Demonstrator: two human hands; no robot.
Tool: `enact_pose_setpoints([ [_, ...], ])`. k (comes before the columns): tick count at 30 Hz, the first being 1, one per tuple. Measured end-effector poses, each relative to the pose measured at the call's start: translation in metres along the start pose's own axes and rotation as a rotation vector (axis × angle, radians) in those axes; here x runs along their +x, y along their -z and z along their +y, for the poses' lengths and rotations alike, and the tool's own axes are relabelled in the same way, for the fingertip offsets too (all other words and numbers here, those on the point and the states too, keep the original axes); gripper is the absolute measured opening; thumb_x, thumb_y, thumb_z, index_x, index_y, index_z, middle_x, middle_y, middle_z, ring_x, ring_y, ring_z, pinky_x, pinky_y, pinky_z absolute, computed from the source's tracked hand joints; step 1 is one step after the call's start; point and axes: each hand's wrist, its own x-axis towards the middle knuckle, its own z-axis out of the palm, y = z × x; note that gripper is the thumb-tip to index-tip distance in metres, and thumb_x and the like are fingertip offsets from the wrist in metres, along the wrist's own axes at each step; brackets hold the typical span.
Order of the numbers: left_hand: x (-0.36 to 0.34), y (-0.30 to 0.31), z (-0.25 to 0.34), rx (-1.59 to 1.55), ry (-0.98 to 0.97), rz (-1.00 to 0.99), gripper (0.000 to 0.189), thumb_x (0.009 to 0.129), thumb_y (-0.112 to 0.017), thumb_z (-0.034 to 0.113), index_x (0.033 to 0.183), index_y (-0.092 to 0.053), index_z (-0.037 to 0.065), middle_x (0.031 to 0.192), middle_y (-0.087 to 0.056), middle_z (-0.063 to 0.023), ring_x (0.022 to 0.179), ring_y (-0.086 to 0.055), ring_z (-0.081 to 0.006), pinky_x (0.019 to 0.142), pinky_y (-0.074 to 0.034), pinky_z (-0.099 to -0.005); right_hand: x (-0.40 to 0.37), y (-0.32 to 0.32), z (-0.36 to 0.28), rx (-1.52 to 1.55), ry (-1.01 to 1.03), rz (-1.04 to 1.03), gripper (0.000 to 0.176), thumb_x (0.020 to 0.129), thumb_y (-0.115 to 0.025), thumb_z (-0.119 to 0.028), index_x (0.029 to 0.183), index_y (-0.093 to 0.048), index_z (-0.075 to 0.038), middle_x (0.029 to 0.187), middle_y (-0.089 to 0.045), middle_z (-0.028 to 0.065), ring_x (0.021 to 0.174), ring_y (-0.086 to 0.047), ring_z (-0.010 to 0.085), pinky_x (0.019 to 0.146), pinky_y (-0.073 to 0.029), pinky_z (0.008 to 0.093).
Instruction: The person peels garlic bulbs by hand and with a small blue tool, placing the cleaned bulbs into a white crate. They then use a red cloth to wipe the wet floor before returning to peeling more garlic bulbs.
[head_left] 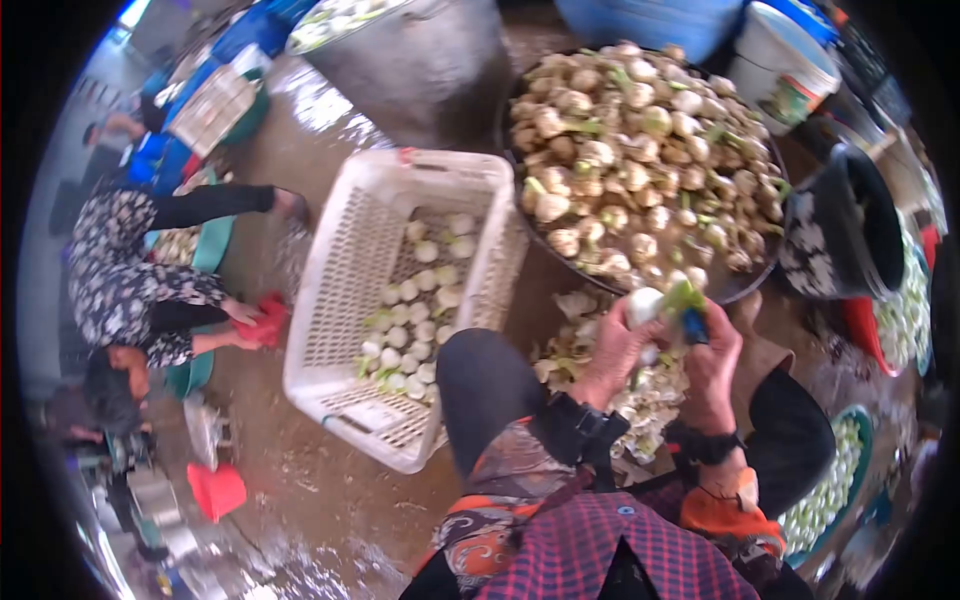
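Note:
My left hand point(612, 358) is closed around a peeled white bulb vegetable point(643, 306), held up over the near edge of a wide dark tub. My right hand point(712, 368) is closed on a blue-handled knife point(694, 326), close beside the bulb. The knife's blade cannot be made out. A green leafy stalk piece point(684, 297) shows at the fingertips of my right hand. Brownish unpeeled bulbs point(640, 160) are heaped in the tub. Below my hands, pale peelings point(648, 408) lie in a pile between my knees.
On my left stands a white plastic crate point(345, 240) holding several peeled bulbs point(410, 335). A large metal container point(420, 75), a white bucket point(782, 70) and a black bucket point(845, 220) stand around the tub. Another person point(140, 270) bends over a red container point(265, 322) at far left.

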Motion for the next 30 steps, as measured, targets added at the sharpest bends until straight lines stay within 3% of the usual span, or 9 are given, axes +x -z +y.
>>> enact_pose_setpoints([
  [3, -0.001, 0.005, 0.017, -0.404, 0.21, -0.151, 0.05, 0.078, -0.069, 0.017, 0.12, -0.047, 0.004, 0.094, -0.06, -0.0105, 0.068, -0.063, -0.0204, 0.052, -0.054, -0.0318, 0.012, 0.012, 0.004, 0.43, -0.258, -0.029, 0.032, 0.083, -0.039, 0.003, 0.11, -0.055, 0.006, 0.102, -0.061, 0.0094, 0.087, -0.06, 0.0181, 0.08, -0.048, 0.0281],
  [8, -0.01, 0.006, 0.03, -0.357, 0.042, -0.344, 0.058, 0.078, -0.067, 0.027, 0.124, -0.042, 0.002, 0.107, -0.057, -0.0168, 0.08, -0.064, -0.0256, 0.052, -0.055, -0.0325, 0.038, 0.053, 0.051, 0.52, -0.423, 0.275, 0.027, 0.083, -0.033, 0.0, 0.098, -0.056, 0.001, 0.076, -0.06, 0.0118, 0.066, -0.059, 0.0204, 0.051, -0.048, 0.0314],
  [10, -0.013, 0.002, 0.043, -0.422, 0.05, -0.346, 0.06, 0.079, -0.065, 0.033, 0.124, -0.041, 0.002, 0.105, -0.057, -0.0167, 0.084, -0.063, -0.0266, 0.051, -0.055, -0.0326, 0.024, 0.058, 0.068, -0.266, -0.493, 0.017, 0.024, 0.081, -0.042, -0.004, 0.095, -0.061, -0.001, 0.074, -0.063, 0.0143, 0.067, -0.06, 0.0256, 0.055, -0.048, 0.0347],
  [12, -0.012, 0.004, 0.039, -0.453, 0.077, -0.317, 0.053, 0.082, -0.063, 0.027, 0.125, -0.042, 0.005, 0.107, -0.057, -0.0138, 0.083, -0.064, -0.0295, 0.05, -0.054, -0.0348, 0.004, 0.059, 0.055, -0.877, -0.113, -0.502, 0.026, 0.074, -0.051, -0.004, 0.097, -0.063, -0.005, 0.081, -0.064, 0.0161, 0.072, -0.062, 0.0314, 0.064, -0.048, 0.0369],
  [15, -0.009, 0.003, 0.036, -0.475, 0.134, -0.324, 0.046, 0.087, -0.054, 0.029, 0.123, -0.041, 0.004, 0.099, -0.058, -0.014, 0.079, -0.063, -0.0277, 0.047, -0.053, -0.0341, 0.015, 0.048, -0.008, -0.917, -0.128, -0.325, 0.035, 0.072, -0.053, -0.002, 0.105, -0.062, -0.008, 0.087, -0.063, 0.0168, 0.084, -0.06, 0.034, 0.073, -0.047, 0.0377],
  [18, -0.009, -0.002, 0.033, -0.363, 0.123, -0.248, 0.04, 0.087, -0.055, 0.027, 0.118, -0.044, 0.003, 0.093, -0.059, -0.0118, 0.073, -0.063, -0.0239, 0.046, -0.053, -0.033, 0.027, 0.031, -0.052, -0.489, 0.194, -0.383, 0.034, 0.071, -0.054, 0.003, 0.103, -0.061, -0.007, 0.094, -0.063, 0.0142, 0.088, -0.059, 0.0336, 0.075, -0.047, 0.0374],
  [21, -0.005, 0.001, 0.027, -0.307, 0.141, -0.205, 0.037, 0.087, -0.056, 0.023, 0.116, -0.045, 0.003, 0.091, -0.059, -0.0102, 0.066, -0.063, -0.022, 0.045, -0.053, -0.0329, 0.026, 0.019, -0.049, -0.901, 0.622, -0.388, 0.039, 0.065, -0.057, 0.002, 0.103, -0.054, -0.004, 0.088, -0.06, 0.0108, 0.081, -0.058, 0.0306, 0.068, -0.049, 0.0371],
  [26, -0.004, 0.008, 0.026, -0.176, 0.158, -0.229, 0.035, 0.086, -0.059, 0.02, 0.113, -0.049, 0.0, 0.087, -0.061, -0.0105, 0.061, -0.062, -0.0203, 0.042, -0.051, -0.0311, 0.018, 0.014, -0.032, -0.996, 0.701, -0.31, 0.024, 0.063, -0.058, -0.003, 0.086, -0.05, -0.004, 0.076, -0.055, 0.0089, 0.071, -0.056, 0.028, 0.058, -0.048, 0.0391],
  [30, -0.004, 0.013, 0.034, -0.053, 0.334, -0.425, 0.04, 0.078, -0.067, 0.017, 0.111, -0.053, -0.002, 0.092, -0.063, -0.0094, 0.072, -0.063, -0.018, 0.058, -0.053, -0.0293, 0.045, 0.033, -0.024, -0.94, 0.789, -0.367, 0.025, 0.06, -0.058, -0.001, 0.083, -0.048, -0.004, 0.075, -0.052, 0.0115, 0.071, -0.054, 0.0319, 0.06, -0.045, 0.0404],
])
